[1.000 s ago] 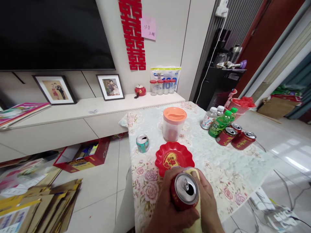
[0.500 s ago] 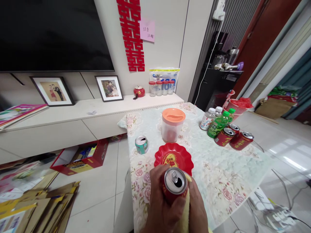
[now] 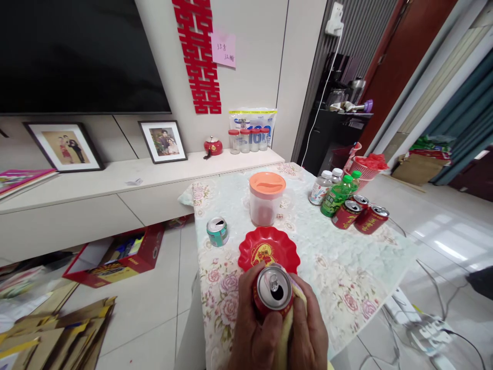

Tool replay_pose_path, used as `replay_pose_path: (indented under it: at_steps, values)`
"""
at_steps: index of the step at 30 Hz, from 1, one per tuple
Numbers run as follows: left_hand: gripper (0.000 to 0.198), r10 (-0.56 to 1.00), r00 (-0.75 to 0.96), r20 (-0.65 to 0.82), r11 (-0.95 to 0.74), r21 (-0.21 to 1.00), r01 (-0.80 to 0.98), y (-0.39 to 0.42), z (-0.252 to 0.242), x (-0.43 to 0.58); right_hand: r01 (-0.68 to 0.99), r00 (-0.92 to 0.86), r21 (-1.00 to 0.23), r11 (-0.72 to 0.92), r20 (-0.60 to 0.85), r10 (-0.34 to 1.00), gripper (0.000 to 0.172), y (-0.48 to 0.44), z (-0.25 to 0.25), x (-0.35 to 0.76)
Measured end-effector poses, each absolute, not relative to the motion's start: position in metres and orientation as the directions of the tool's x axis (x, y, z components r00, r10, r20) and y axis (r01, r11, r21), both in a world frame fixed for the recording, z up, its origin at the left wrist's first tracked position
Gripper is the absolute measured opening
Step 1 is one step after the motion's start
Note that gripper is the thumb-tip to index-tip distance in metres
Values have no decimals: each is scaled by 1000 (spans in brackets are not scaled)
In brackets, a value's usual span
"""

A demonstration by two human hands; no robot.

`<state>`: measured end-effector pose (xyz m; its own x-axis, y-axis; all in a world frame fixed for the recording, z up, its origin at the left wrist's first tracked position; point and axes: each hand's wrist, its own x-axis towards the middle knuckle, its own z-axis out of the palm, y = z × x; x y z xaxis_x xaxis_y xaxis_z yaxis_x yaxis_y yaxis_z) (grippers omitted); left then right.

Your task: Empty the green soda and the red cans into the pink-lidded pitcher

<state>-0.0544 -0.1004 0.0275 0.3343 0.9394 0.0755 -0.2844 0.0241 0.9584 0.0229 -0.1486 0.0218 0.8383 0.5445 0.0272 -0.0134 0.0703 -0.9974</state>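
Observation:
An opened red can (image 3: 274, 290) is held upright near the table's front edge. My left hand (image 3: 252, 324) wraps round its left side, with the thumb across the front. On the can's right side, my right hand (image 3: 310, 324) presses a yellow cloth (image 3: 285, 339) against it. Just behind the can lies a red scalloped plate (image 3: 283, 246) with a gold print, partly covered by the can and my hands. A clear container with an orange lid (image 3: 265, 200) stands beyond the plate. To the left is a small teal can (image 3: 217, 232), also opened.
Green bottles (image 3: 336, 199), white-capped bottles (image 3: 320, 189) and several red cans (image 3: 372, 220) stand at the table's right. Behind are a cabinet (image 3: 127, 177) with picture frames and jars. Flattened cardboard (image 3: 57, 334) lies on the floor at the left.
The view has shifted slightly to the right, so the scene sits further left. My right hand's fingers have moved a little on the cloth; both hands still hold the can.

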Motion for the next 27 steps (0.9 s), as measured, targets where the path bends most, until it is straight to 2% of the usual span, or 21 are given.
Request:
replay_pose_path:
  at_steps: [3, 7, 9, 11, 15, 18, 23, 27]
  values:
    - [57, 925, 375, 60, 50, 960, -275, -97, 26, -57, 53, 841, -993, 107, 102, 531, 46, -153, 21, 22]
    - [55, 933, 358, 24, 101, 939, -328, -101, 31, -52, 206, 826, -959, 197, 278, 490, 34, -155, 31, 28]
    - [58, 935, 354, 33, 102, 929, -356, -104, 35, -50, 227, 815, -956, 186, 291, 500, 35, -154, 38, 36]
    - [62, 928, 368, 60, 79, 934, -349, -106, 37, -49, 159, 793, -976, 146, 214, 570, 41, -151, 42, 46]
    - [68, 949, 307, 66, 34, 951, -308, -108, 36, -51, -140, 647, -987, 78, -32, 762, 47, -142, 39, 63]
    - [72, 956, 284, 76, 2, 964, -265, -108, 32, -55, -289, 576, -956, 48, -134, 806, 47, -136, 29, 64]
    - [67, 962, 256, 90, -17, 962, -274, -101, 31, -58, -323, 569, -946, 34, -165, 805, 47, -133, 16, 53]
    - [64, 984, 164, 67, -15, 954, -299, -98, 37, -54, -309, 654, -949, 68, -160, 739, 47, -136, 19, 38]
